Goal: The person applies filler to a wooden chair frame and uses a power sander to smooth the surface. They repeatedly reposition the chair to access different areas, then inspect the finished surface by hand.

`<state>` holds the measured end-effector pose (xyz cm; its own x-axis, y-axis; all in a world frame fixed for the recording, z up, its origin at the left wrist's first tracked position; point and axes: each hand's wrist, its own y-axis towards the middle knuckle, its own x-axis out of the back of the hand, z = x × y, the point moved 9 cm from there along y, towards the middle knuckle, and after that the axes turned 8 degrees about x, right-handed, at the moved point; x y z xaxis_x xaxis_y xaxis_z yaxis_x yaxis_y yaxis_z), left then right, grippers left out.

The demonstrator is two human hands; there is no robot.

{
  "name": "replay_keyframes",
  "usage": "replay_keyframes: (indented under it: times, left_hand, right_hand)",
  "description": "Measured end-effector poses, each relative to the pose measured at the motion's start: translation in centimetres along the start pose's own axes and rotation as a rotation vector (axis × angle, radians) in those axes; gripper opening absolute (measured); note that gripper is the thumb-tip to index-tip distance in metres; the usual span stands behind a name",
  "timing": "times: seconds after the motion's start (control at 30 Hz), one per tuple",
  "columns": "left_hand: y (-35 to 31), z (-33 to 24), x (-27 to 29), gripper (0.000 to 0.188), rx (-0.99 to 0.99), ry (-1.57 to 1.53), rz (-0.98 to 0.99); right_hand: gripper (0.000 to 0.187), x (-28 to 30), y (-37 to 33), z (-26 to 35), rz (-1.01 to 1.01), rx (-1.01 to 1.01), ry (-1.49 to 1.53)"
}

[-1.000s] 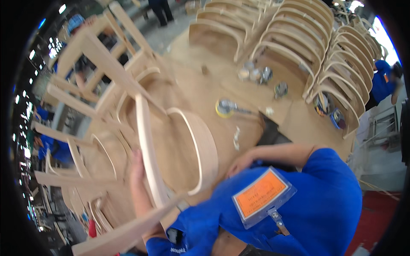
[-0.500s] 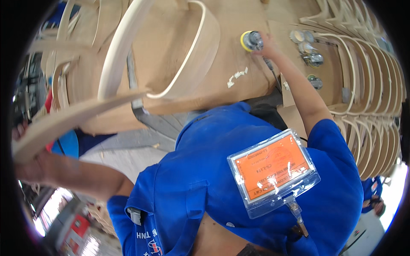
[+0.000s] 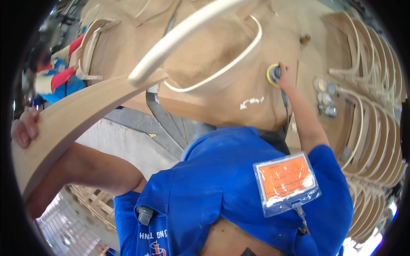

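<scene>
Wooden chair frame (image 3: pixel 87 104): left fingers (image 3: pixel 30 126) grip it, right fingers (image 3: pixel 285 72) grasp the sander (image 3: pixel 272 76). Apparent step: tool pickup; lifting requires slack cable (image 3: pixel 287 109).

Cardboard-covered table (image 3: pixel 284 34) | wooden chair frame (image 3: pixel 171 46) | white scraps (image 3: pixel 252 102) | curved wooden pieces (image 3: pixel 371 132)

Left fingers (image 3: pixel 30 125) curled | arm (image 3: pixel 102 168) sideways | right fingers (image 3: pixel 283 71) curled | arm (image 3: pixel 308 121) forward
</scene>
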<state>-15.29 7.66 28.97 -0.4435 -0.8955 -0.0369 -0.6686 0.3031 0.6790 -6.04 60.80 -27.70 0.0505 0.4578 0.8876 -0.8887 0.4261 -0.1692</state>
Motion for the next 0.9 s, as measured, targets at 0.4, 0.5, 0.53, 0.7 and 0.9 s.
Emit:
replay_keyframes:
  times: [0.4, 0.5, 0.53, 0.7, 0.9]
  left_hand:
    - [-4.2, -0.6, -3.9, 0.115, -0.088, -0.034, 0.025]
    - [-4.9, -0.6, -5.5, 0.110, -0.111, -0.188, 0.089]
    - [-5.2, -0.8, -5.9, 0.103, -0.133, -0.124, 0.064]
    - [-5.8, -1.5, -5.3, 0.081, -0.236, -0.043, -0.093]
    - [-6.2, -1.9, -2.3, 0.084, -0.269, -0.086, -0.147]
  right_hand:
    - [0.059, 2.1, -7.6, 32.4, 0.373, 0.769, -0.078]
    - [0.061, -3.0, -8.4, 38.4, 0.556, 0.796, -0.020]
    - [0.057, -3.9, -8.6, 40.2, 0.560, 0.803, 0.022]
    - [0.063, -6.0, -8.7, 44.8, 0.541, 0.850, -0.015]
    - [0.069, -3.8, -9.2, 39.4, 0.537, 0.774, 0.038]
